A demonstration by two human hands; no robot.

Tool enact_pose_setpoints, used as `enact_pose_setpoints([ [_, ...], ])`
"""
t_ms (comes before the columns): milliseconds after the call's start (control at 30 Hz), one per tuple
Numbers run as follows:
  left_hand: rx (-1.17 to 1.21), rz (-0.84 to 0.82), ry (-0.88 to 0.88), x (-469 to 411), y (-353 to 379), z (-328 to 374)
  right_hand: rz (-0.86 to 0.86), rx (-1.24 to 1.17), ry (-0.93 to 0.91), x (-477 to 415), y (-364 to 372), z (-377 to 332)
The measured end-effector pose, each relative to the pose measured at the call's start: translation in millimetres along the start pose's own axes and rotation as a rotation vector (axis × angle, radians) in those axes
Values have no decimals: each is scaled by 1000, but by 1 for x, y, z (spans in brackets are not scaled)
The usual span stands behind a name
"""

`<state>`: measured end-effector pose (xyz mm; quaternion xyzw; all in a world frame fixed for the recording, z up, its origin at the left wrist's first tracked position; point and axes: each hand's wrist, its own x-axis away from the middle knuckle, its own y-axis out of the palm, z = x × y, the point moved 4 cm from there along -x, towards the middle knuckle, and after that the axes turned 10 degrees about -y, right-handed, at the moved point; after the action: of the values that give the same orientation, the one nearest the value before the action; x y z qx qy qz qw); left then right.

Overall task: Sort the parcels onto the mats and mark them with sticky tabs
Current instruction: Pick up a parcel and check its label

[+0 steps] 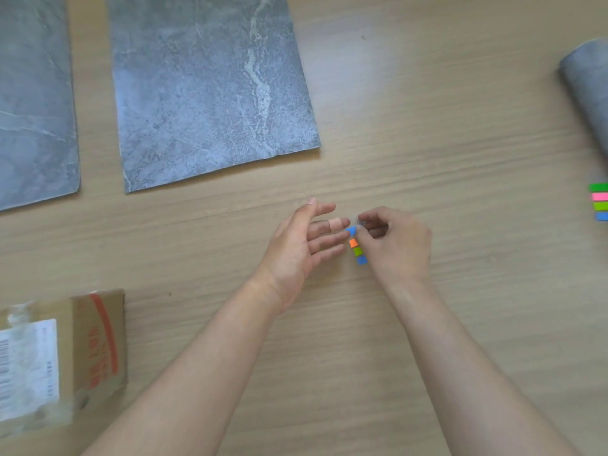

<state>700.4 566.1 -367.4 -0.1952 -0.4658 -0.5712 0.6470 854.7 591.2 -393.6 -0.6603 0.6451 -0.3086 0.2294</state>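
Orange print (98, 353) and barcode label (28, 366) on parcel (79, 319), both illegible

left hand (296, 245): showing bare, wearing one plaster on a finger
plaster (335, 224): pale pinkish-beige strip, wrapping right round the finger near its tip; sitting on the second finger from the top as seen
nail (311, 201): showing on the topmost digit of the left hand, looking short and plain
right hand (399, 246): showing bare, back of hand facing the camera
left forearm (197, 373): running bare from wrist to the lower frame edge
right forearm (460, 373): running bare too, wrist to lower edge
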Motion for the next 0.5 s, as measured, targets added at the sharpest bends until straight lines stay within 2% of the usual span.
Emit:
enact_pose_setpoints([
  [200,-2,-43,-125,3,12,-8,-45,-60,1,-1,-3,-1],
  [333,11,-37,-144,4,15,-9,-71,-108,25,-4,-9,3],
  [433,-52,-40,-151,5,20,-12,8,-159,90,-6,-25,11],
  [500,-91,-44,-143,5,24,-15,132,-223,169,-4,-39,21],
])
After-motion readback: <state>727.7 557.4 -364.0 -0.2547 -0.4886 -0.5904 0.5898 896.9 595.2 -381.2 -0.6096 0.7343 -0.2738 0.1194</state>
